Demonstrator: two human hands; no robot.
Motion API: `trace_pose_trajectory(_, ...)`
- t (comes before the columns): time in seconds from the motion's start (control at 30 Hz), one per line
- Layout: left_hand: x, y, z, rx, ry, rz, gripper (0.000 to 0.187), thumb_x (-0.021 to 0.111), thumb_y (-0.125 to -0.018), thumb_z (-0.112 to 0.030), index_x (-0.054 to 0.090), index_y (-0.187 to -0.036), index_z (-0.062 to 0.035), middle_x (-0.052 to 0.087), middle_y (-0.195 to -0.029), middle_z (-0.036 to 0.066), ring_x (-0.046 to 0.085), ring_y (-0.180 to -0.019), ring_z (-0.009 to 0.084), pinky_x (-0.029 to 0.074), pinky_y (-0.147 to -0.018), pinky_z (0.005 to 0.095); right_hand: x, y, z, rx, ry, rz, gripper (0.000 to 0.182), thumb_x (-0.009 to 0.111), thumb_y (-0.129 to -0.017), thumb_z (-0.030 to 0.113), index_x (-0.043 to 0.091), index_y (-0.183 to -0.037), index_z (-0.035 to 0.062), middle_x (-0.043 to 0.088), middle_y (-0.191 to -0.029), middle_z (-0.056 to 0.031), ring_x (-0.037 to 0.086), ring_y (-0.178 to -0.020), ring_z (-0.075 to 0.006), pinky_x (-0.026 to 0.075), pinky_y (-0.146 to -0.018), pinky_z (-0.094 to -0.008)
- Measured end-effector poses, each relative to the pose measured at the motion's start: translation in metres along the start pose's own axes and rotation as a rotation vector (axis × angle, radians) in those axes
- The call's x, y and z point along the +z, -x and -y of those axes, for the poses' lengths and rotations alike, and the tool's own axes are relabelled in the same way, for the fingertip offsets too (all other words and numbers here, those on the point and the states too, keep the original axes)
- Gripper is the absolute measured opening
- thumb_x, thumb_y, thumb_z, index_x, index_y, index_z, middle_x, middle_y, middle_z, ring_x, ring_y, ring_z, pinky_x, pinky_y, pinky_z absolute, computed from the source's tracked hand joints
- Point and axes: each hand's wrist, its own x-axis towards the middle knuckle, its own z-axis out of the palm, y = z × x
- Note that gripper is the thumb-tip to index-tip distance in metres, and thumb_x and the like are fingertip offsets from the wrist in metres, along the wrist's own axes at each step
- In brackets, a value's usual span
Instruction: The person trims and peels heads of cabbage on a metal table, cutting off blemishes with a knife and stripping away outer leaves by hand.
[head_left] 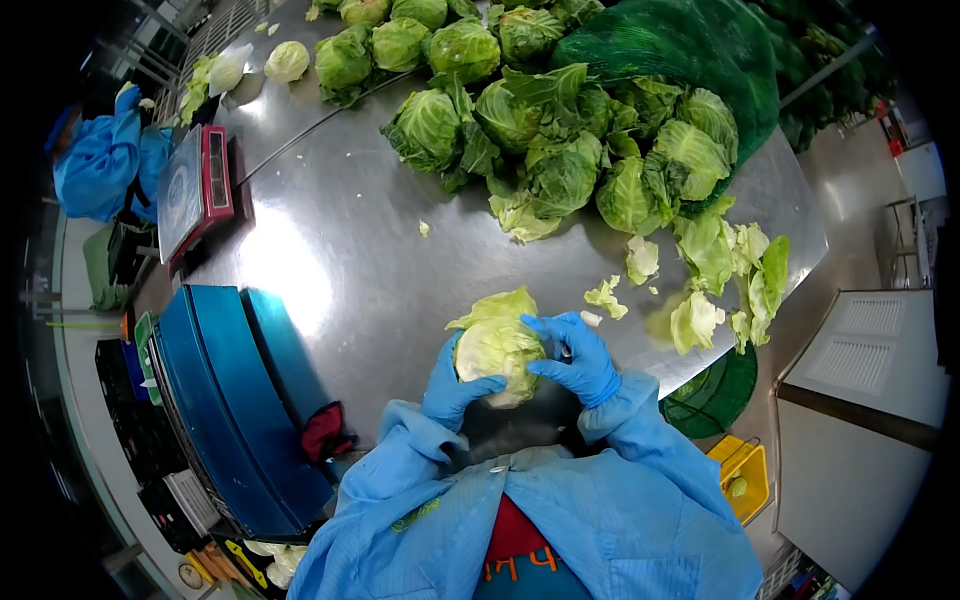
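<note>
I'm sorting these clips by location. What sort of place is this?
Probably a vegetable-packing or preparation room: cabbages lie on a metal table, a green mesh sack lies beside them, and what looks like a weighing scale stands near the table's edge.

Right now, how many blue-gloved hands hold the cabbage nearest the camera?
2: the left hand on the left of the cabbage, the right hand on its right. None seems hidden.

The left hand (452, 388) and right hand (585, 368) hold a pale cabbage (497, 348) between gloved fingers (545, 326). Right of the fingers lie loose leaves (696, 322); beyond the fingers, green cabbages (563, 178); well to their left, a scale (216, 175).
</note>
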Motion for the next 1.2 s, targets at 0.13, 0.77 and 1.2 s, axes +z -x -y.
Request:
trace_pose_trajectory(0.13, -0.012, 0.001, -0.008, -0.124, 0.27, -0.038, 0.09, 0.085, -0.07, -0.014, 0.033, -0.143, 0.0003, 0.051, -0.135, 0.015, 0.053, -0.122, 0.0259, 0.042, -0.106, 0.0398, 0.009, -0.007, -0.014, 0.023, -0.143, 0.052, 0.065, 0.083, -0.074, 0.029, 0.059, -0.133, 0.0144, 0.053, -0.093, -0.0025, 0.053, -0.081, -0.0138, 0.046, -0.076, -0.0269)
trace_pose_trajectory(0.77, -0.046, -0.012, -0.016, 0.055, -0.011, -0.079, 0.091, 0.09, -0.06, -0.017, 0.042, -0.136, -0.0029, 0.055, -0.13, 0.01, 0.052, -0.123, 0.0227, 0.042, -0.106, 0.038, 0.033, -0.072, 0.009, -0.159, -0.069, 0.382, 0.075, 0.08, -0.077, 0.028, 0.047, -0.143, 0.0184, 0.051, -0.122, -0.0076, 0.052, -0.111, -0.0218, 0.044, -0.096, -0.0322)
trace_pose_trajectory(1.2, -0.054, -0.014, -0.01, 0.042, -0.128, 0.049, 0.123, 0.093, -0.056, -0.01, 0.014, -0.15, -0.001, 0.034, -0.148, 0.015, 0.037, -0.136, 0.0274, 0.035, -0.112, 0.0428, 0.011, -0.058, -0.007, 0.076, -0.276, 0.254, 0.038, 0.085, -0.073, 0.022, 0.064, -0.101, 0.0049, 0.062, -0.091, -0.0023, 0.058, -0.08, -0.0125, 0.048, -0.075, -0.0268)
